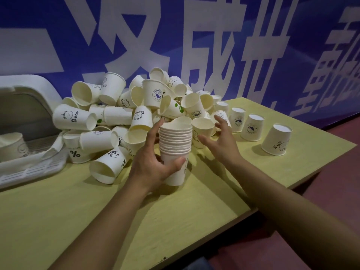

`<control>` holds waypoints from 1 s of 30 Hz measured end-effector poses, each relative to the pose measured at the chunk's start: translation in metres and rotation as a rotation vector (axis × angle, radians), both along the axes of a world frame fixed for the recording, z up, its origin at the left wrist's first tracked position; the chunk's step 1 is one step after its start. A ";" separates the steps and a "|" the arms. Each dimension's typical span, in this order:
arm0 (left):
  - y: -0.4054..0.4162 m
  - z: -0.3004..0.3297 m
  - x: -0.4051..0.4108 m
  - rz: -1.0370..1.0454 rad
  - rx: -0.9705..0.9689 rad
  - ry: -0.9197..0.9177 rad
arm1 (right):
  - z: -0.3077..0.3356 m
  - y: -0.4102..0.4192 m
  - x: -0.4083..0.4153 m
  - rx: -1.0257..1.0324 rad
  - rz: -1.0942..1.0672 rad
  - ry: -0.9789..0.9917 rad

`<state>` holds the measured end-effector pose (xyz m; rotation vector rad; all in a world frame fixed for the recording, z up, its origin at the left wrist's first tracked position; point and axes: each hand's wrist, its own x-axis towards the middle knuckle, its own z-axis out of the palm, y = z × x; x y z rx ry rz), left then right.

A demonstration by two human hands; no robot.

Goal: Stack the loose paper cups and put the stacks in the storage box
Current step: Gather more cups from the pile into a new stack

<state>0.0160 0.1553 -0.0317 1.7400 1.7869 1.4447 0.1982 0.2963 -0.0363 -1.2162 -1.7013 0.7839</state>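
My left hand (153, 162) grips an upright stack of nested white paper cups (175, 145) just above the yellow-green table (136, 221). My right hand (222, 139) hovers to the right of the stack with fingers spread, holding nothing, close to a loose upright cup (202, 131) printed "HELLO". Behind both hands lies a big heap of loose cups (124, 114), tipped every way. The white storage box (25, 114) stands at the far left with a stack of cups (11, 147) lying inside it.
Three cups (276, 141) stand upside down in a row on the right part of the table, near its right edge. A blue wall banner (194, 36) with large white characters runs behind the heap. Red floor lies to the right.
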 end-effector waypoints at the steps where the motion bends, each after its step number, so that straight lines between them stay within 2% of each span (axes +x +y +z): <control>1: -0.007 -0.003 -0.003 0.000 -0.018 -0.015 | -0.003 0.004 -0.004 -0.001 0.007 0.002; 7: -0.020 -0.003 -0.016 0.018 -0.040 -0.081 | -0.005 0.009 -0.011 0.033 -0.029 0.022; 11: -0.019 -0.008 -0.016 -0.003 -0.063 -0.015 | 0.013 -0.004 -0.004 0.102 -0.073 0.070; 18: -0.021 -0.004 -0.008 -0.027 -0.040 0.100 | 0.062 -0.047 -0.014 0.160 0.063 0.343; 21: -0.023 -0.001 -0.006 -0.027 -0.046 0.128 | 0.076 -0.061 -0.022 0.139 0.142 0.391; 23: -0.023 -0.001 -0.006 -0.018 -0.042 0.107 | 0.078 -0.069 -0.029 0.096 0.244 0.333; 25: -0.022 -0.003 -0.007 -0.001 -0.030 0.081 | 0.071 -0.073 -0.036 0.065 0.316 0.180; 28: -0.019 -0.006 -0.010 0.037 -0.031 0.063 | 0.051 -0.074 -0.040 0.049 0.318 -0.035; 30: -0.019 -0.006 -0.011 0.051 -0.023 0.049 | 0.042 -0.071 -0.038 0.018 0.325 -0.035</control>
